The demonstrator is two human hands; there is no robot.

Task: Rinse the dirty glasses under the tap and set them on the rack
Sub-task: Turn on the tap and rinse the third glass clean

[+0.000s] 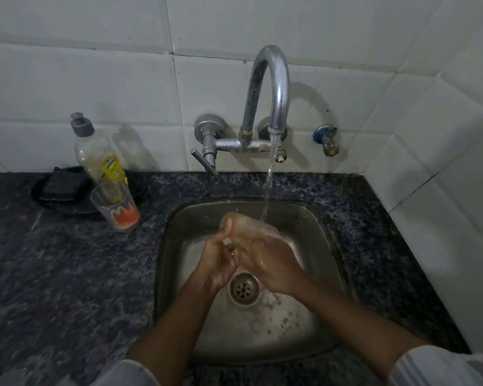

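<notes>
Surface [67, 274]: dark speckled stone around the sink.
Sink [313, 224]: steel, tap [271, 87] running.
Left hand [216, 263]: grips the clear glass [241, 221].
Right hand [265, 260]: wraps the same glass, under the stream.
Second glass [117, 207]: upright, left of the sink.

Both forearms are extended forward; the left hand [218, 257] and right hand [265, 257] are pressed together, fingers curled.

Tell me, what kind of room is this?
Most likely a kitchen washing-up corner: a steel sink set in a dark stone counter, a running tap on a tiled wall, and a dish soap bottle.
</notes>
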